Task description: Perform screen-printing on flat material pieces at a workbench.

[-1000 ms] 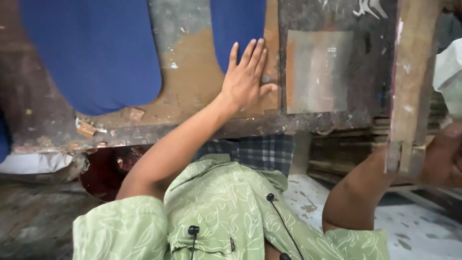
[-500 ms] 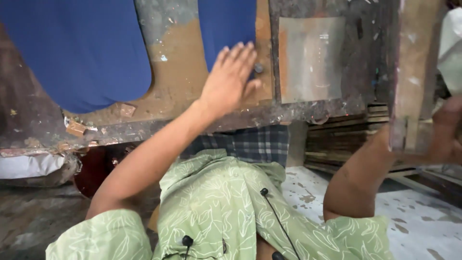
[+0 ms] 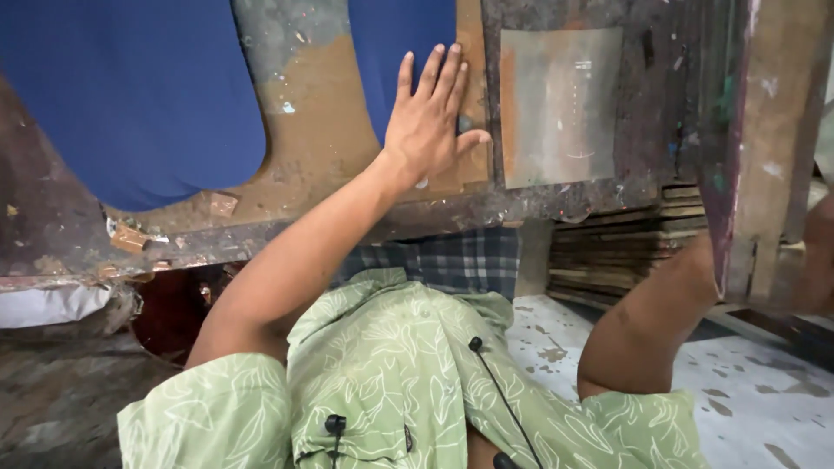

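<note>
My left hand lies flat, fingers spread, on a brown board where it meets a blue painted shape. It holds nothing. A second, larger blue shape covers the board's left part. My right forearm reaches up behind a worn wooden plank that stands upright at the right. Only a sliver of my right hand shows past the plank, gripping its lower end.
A grey metal sheet with a rusty left edge lies on the dark, paint-spattered bench beside my left hand. Thin boards are stacked under the bench. Wood scraps lie at the left. The floor is pale and stained.
My left hand has stayed flat on the board, shifting slightly and straightening its fingers. The plank in my right hand has tipped a little closer to the camera.
</note>
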